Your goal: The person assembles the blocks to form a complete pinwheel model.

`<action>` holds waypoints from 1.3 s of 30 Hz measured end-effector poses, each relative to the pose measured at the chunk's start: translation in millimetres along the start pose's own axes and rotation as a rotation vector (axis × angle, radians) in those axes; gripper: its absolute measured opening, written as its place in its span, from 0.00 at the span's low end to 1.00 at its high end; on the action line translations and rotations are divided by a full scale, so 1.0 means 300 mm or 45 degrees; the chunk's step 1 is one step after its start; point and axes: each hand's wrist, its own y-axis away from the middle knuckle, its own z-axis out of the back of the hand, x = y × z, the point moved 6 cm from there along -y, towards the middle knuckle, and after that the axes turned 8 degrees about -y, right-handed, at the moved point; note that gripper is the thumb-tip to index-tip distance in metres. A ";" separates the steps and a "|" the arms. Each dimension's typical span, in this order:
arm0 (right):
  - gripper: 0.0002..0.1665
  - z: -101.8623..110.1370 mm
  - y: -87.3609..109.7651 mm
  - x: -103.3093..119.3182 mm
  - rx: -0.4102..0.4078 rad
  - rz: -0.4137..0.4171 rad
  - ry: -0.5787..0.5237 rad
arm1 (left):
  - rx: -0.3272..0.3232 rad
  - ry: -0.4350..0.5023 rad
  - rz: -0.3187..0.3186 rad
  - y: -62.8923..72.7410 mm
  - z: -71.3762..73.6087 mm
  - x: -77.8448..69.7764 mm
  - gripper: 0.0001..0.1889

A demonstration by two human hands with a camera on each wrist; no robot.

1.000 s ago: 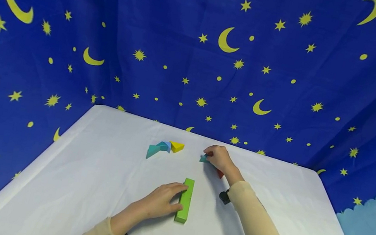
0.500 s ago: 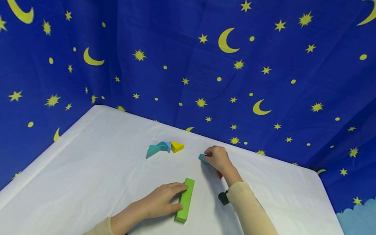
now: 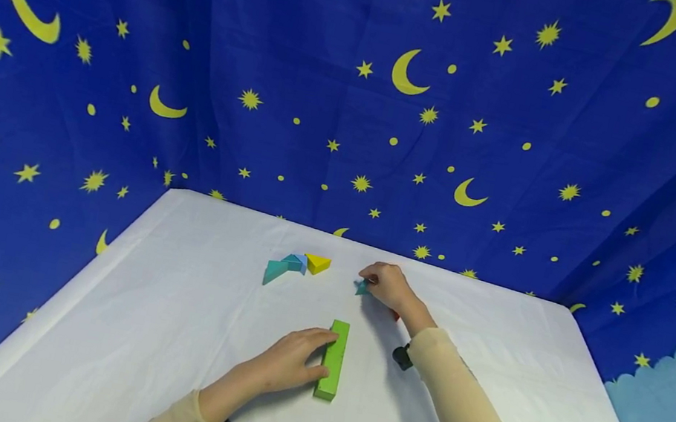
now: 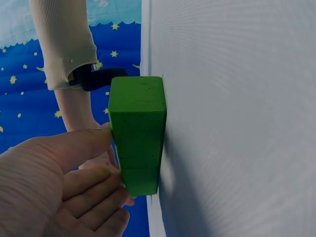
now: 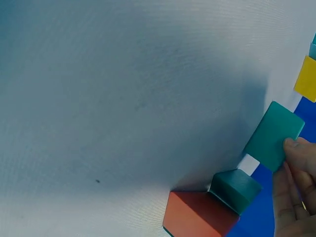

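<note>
A teal block [image 3: 361, 288], near the far edge of the white table [image 3: 141, 327], was pinched by the right hand [image 3: 387, 285] on its three o'clock side, a gap parting it from a second teal block [image 5: 234, 191] that touched a red block [image 5: 197, 215] toward four o'clock. About six o'clock from it lay a long green block [image 3: 334, 363], and I saw the left hand [image 3: 286, 359] resting along its nine o'clock side, thumb and fingers spread wide, touching rather than gripping. Toward nine o'clock from the right hand, a yellow block [image 3: 318, 264] stood beside a row of teal and blue blocks [image 3: 288, 265], before a starry curtain [image 3: 308, 70].
</note>
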 end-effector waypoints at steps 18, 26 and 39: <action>0.18 -0.011 0.005 0.016 0.007 -0.001 -0.050 | 0.007 0.000 -0.004 -0.001 -0.002 -0.002 0.29; 0.26 0.005 0.030 -0.001 0.011 0.016 -0.035 | 0.018 -0.004 0.005 0.001 0.004 -0.001 0.29; 0.26 -0.013 0.021 -0.030 0.005 -0.030 -0.115 | 0.029 0.010 0.013 0.000 0.002 0.000 0.30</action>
